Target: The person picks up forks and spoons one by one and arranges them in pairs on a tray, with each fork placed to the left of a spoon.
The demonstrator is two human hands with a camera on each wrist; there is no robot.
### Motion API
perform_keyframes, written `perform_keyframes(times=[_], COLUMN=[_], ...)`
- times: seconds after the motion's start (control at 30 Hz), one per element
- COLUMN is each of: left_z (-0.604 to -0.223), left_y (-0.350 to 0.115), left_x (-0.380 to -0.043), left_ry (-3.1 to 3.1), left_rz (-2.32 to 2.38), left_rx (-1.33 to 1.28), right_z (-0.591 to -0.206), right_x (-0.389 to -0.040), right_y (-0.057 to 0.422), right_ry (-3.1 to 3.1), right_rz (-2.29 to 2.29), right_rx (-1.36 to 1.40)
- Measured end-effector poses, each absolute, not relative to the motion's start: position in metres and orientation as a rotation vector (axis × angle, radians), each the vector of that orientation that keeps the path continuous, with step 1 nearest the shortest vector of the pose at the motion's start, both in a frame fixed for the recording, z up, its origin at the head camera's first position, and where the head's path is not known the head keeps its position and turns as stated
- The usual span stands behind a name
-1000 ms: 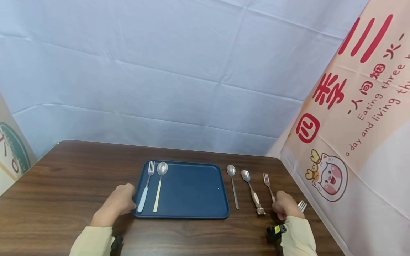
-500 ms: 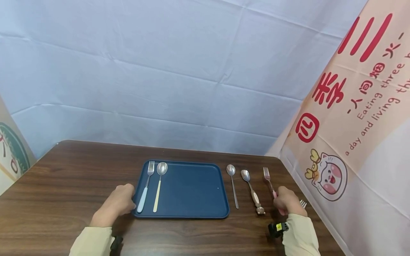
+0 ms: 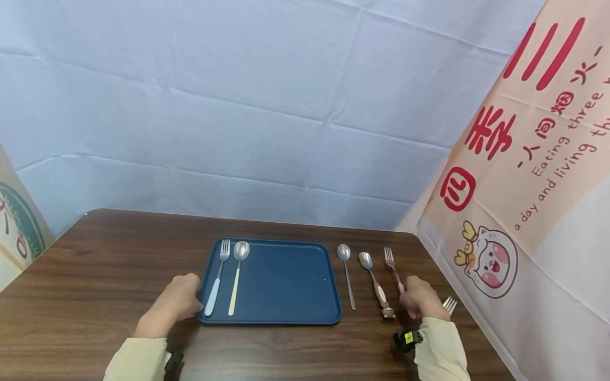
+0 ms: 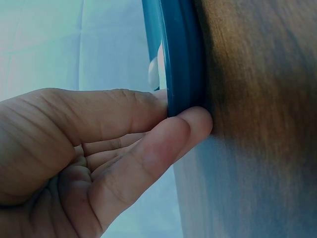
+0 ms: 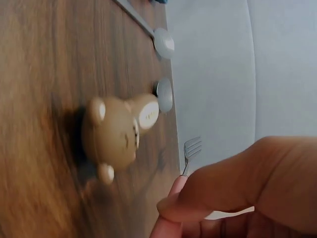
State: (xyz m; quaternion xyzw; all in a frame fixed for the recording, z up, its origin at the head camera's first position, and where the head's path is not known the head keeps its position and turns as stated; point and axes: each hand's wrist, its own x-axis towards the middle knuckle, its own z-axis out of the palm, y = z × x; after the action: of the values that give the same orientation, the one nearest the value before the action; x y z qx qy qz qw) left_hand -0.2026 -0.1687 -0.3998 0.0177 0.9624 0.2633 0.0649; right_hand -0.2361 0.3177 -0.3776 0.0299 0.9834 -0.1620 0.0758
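In the head view, my left hand (image 3: pixel 177 300) is at the near left corner of the blue tray (image 3: pixel 286 286). Up close in the left wrist view, thumb and fingers pinch the tray's rim (image 4: pixel 184 54). A blue-handled fork (image 3: pixel 216 280) and a cream-handled spoon (image 3: pixel 235 280) lie inside the tray on its left. My right hand (image 3: pixel 421 297) grips a pink-handled fork (image 3: pixel 394 270), tines pointing away from me. The right wrist view has its pink handle (image 5: pixel 171 213) between thumb and fingers, over the table. Part of the handle is hidden by the hand.
Right of the tray lie a plain metal spoon (image 3: pixel 348 275) and a spoon with a brown bear handle (image 3: pixel 378 286). Another fork (image 3: pixel 449 305) shows partly behind my right wrist. Pale cloth (image 3: pixel 238 106) hangs behind the wooden table (image 3: pixel 119 254).
The pink-handled fork has risen off the table in my right hand and moved away from me, then left, nearer the bear spoon. My left hand and the tray stay put.
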Motion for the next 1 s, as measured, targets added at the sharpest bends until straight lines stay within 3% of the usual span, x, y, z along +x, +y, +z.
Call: perform_keyframes(times=[1.0], left_z=[-0.399], left_y=[-0.167], left_x=[-0.201], left_ry=[2.901], left_rz=[0.807], left_rx=[0.020], right_z=[-0.371], right_x=[-0.244], right_y=[0.257], right_ry=[2.881], right_rz=[-0.722], right_rx=[0.043])
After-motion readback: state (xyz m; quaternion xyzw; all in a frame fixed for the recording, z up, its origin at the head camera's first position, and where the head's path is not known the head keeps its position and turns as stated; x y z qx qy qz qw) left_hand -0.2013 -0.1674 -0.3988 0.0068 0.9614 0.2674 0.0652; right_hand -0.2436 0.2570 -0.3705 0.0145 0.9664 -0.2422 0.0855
